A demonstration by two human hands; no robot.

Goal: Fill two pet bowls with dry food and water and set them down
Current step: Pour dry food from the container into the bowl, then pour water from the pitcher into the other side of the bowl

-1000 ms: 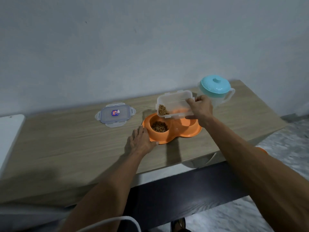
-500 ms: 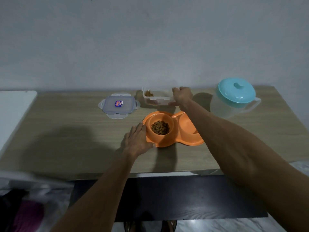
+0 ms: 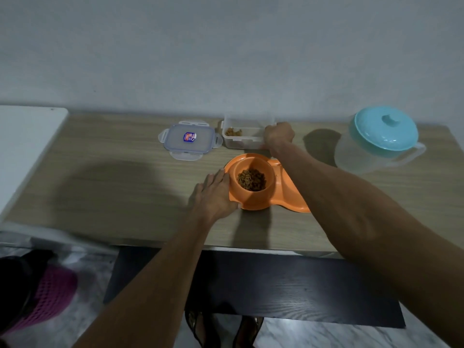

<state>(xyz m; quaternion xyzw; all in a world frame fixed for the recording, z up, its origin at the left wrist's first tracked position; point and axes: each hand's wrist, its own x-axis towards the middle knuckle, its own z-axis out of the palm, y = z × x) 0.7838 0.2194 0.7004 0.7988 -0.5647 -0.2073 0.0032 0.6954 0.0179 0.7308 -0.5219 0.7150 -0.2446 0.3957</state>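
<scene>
Bowl (image 3: 263, 183) long axis runs left-right, kibble (image 3: 251, 179) left

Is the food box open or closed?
Open. The food box has no top, kibble shows inside, and its lid lies beside it.

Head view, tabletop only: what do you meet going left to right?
White board → container lid → left hand → food container → right hand → water pitcher.
</scene>
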